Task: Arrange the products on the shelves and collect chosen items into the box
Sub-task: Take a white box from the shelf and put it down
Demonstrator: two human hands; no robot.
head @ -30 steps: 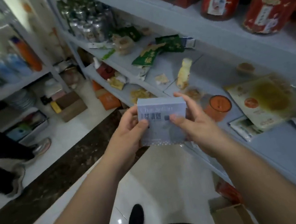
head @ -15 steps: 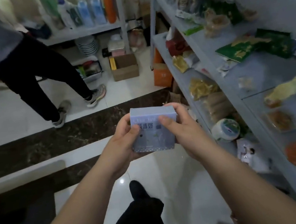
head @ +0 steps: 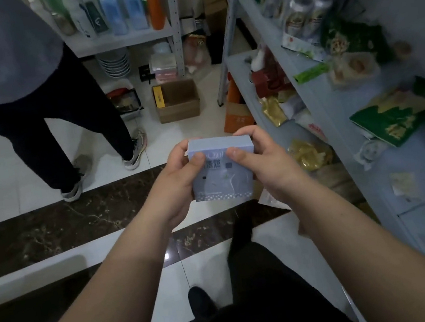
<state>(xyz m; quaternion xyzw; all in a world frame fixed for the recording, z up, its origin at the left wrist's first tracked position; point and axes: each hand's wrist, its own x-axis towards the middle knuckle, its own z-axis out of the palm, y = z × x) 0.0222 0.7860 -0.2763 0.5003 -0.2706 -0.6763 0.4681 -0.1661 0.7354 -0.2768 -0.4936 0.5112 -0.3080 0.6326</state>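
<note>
A: Pale blue, that pack (head: 224, 178). Where is it?
B: In the air in front of the body, over the floor (head: 12, 170), just left of the shelf (head: 413, 154). Both hands clasp it. The left hand (head: 180, 184) and the right hand (head: 266, 164) each curl round a side, with the thumbs (head: 197, 159) pressed on the printed face.
A: Why two hands for one pack?
B: My guess is that the face is tilted up to the eyes so the label can be read and the item checked.
A: Bound for where?
B: Likely the carton (head: 178, 112), which sits open on the floor further on, well apart from the hands. A yellow thing (head: 159, 99) stands inside it at its left wall.
A: Anything in the way?
B: Another person (head: 10, 67) stands left of that path, though there looks to be room to pass. Beyond them, bottles (head: 117, 8) line the far shelf (head: 120, 40).
</note>
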